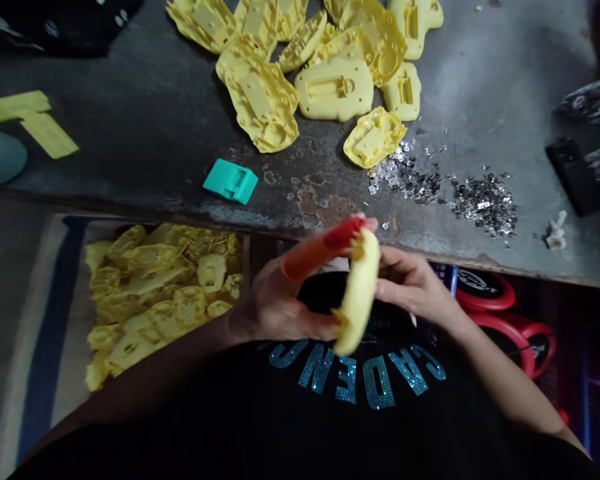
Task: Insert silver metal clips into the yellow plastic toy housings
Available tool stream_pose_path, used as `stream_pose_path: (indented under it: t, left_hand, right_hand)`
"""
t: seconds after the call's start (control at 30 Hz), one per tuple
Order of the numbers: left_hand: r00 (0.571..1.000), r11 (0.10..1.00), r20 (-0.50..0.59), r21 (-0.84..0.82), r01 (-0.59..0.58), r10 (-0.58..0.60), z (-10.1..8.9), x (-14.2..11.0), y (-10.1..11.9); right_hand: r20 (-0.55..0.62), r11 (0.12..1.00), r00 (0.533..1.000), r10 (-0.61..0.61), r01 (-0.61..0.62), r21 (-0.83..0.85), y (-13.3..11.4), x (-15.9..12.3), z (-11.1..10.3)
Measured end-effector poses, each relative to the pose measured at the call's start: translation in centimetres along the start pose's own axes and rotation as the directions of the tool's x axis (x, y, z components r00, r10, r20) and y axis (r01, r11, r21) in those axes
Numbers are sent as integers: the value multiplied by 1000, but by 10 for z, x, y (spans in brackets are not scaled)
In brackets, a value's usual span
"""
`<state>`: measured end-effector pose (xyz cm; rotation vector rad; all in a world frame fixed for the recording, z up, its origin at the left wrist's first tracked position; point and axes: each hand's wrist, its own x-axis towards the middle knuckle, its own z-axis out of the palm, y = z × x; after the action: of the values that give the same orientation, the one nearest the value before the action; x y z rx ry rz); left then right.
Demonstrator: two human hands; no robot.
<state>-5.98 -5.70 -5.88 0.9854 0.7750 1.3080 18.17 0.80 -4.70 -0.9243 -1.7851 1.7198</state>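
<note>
A yellow plastic casing half [359, 293] is held edge-on in front of my chest. My left hand [283, 303] grips it, thumb at the lower end and an outstretched finger at the upper end. An orange-red cover [320, 250] wraps that finger. On the casing's other side is my right hand [415, 283], its thumb and fingers bent together close against the casing. Whatever those fingertips may pinch is hidden. Beyond the hands, small shiny metal pieces [485, 203] lie in loose piles on the worn grey table [150, 140].
More yellow casing halves [336, 88] are heaped at the table's far side. A turquoise plastic piece [231, 180] lies near the front edge, and a black object [575, 175] at right. Below left, a box holds many yellow parts [165, 280]; red round items [500, 337] sit below right.
</note>
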Motion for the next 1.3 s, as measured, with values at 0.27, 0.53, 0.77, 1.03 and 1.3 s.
stream_pose_path:
  t: [0.27,0.53,0.77,1.03,1.3]
  left_hand:
    - [987,940,-157,-341,-14,-43,-1,7,-4]
    - [921,760,70,-543,357,-382,7,6,-12]
    - [838,661,351,-516,545,-418,26,18,-14]
    - [857,708,317,-483,515,-407,46,17,-16]
    - [875,732,235,-480,483,-424,53,12,-24]
  right_hand:
    - [23,33,969,-248,33,-999,-12,30,-41]
    - [-109,584,959,-262,67,-809,-24,26,-47]
    - [-148,937,969,-200,145,-317,-45,-1,-36]
    - [-150,841,934,-323,211,-499,-41,-11,-36]
    - [-95,674,898,-430,250,-695,-44,-19,-29]
